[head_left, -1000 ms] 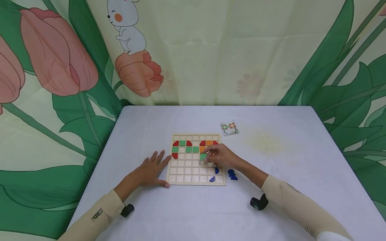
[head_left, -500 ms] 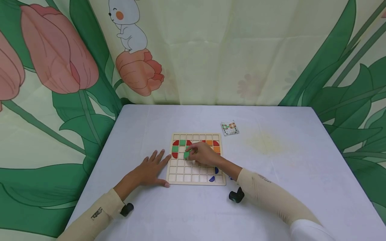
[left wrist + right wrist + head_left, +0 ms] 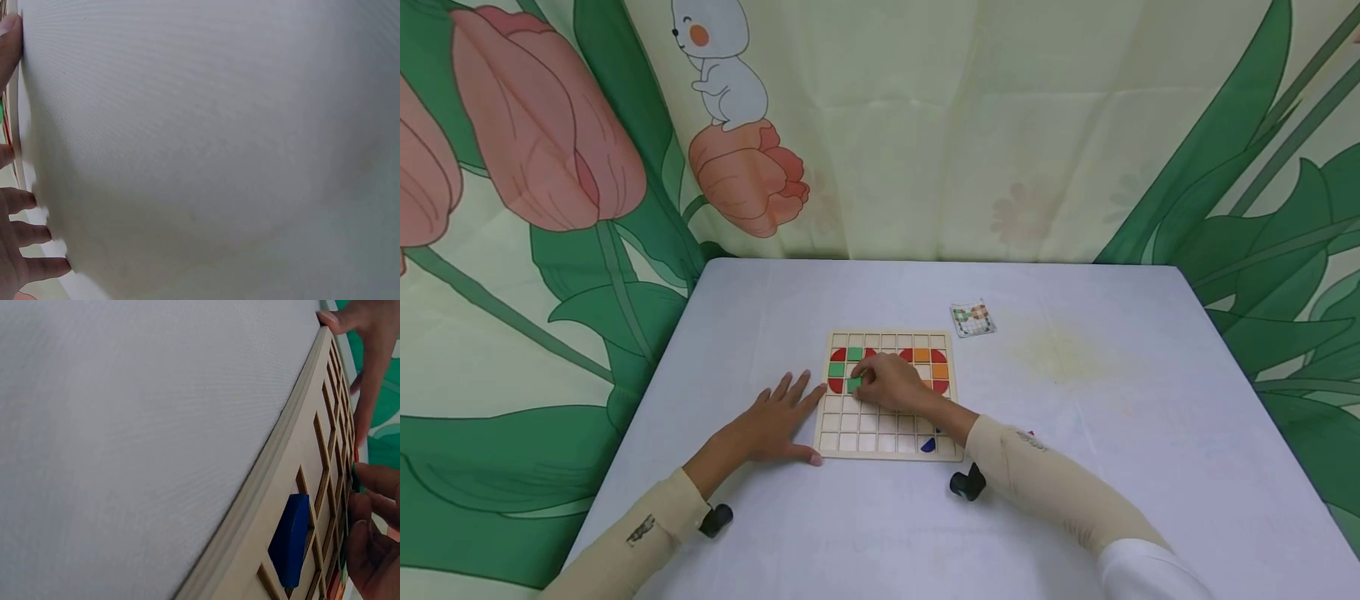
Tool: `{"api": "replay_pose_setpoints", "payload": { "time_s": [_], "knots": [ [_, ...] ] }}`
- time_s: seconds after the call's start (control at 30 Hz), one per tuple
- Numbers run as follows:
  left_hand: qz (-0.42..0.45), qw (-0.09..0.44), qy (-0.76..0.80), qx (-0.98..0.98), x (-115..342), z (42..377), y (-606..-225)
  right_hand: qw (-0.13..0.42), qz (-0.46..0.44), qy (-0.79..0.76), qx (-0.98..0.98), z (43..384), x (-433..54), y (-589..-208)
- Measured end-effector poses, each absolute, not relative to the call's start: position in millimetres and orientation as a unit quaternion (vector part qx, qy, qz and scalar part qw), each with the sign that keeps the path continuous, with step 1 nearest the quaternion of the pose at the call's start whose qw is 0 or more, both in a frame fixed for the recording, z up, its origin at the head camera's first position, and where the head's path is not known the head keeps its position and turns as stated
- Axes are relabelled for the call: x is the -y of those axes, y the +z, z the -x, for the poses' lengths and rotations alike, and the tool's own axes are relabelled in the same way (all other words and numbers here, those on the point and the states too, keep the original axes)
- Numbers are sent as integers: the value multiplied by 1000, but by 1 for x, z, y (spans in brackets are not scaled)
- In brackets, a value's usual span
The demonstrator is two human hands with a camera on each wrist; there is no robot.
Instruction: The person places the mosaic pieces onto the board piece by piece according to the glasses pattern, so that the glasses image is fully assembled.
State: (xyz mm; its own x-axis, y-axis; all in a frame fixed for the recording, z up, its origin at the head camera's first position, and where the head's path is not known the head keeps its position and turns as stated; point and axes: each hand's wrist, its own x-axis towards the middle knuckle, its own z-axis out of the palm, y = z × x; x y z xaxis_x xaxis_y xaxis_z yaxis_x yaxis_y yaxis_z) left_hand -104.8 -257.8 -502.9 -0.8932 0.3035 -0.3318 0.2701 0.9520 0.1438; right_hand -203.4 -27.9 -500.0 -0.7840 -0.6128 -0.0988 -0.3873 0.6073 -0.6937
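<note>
A square wooden grid board (image 3: 889, 446) lies on the white table. Red quarter-rounds, green squares such as this green tile (image 3: 854, 353), and orange squares fill some upper cells. My right hand (image 3: 891, 383) reaches across the board and pinches a green square tile (image 3: 853, 384) over the third row, just right of a red piece (image 3: 836, 386) in the left column. In the right wrist view the tile is mostly hidden by the fingers. My left hand (image 3: 775, 423) lies with spread fingers by the board's left side, its thumb and index finger touching the frame.
A blue curved piece (image 3: 928, 445) lies on the board's lower right cells; another is mostly covered by my right forearm. Behind the board's right corner is a small pattern card (image 3: 973, 318). A tiny red bit (image 3: 1031, 432) shows beside my right sleeve. A printed curtain (image 3: 917, 133) hangs behind the table.
My right hand has carried the green tile leftward across the board, from its right half to near the left columns. The forearm now hides the blue pieces beside the board. My left hand stays put.
</note>
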Motion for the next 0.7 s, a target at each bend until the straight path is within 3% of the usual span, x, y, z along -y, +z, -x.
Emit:
{"api": "replay_pose_setpoints", "payload": {
  "time_s": [0.7],
  "knots": [
    [-145, 183, 51, -971, 256, 105, -499, 161, 314, -313, -882, 202, 22, -496]
  ]
}}
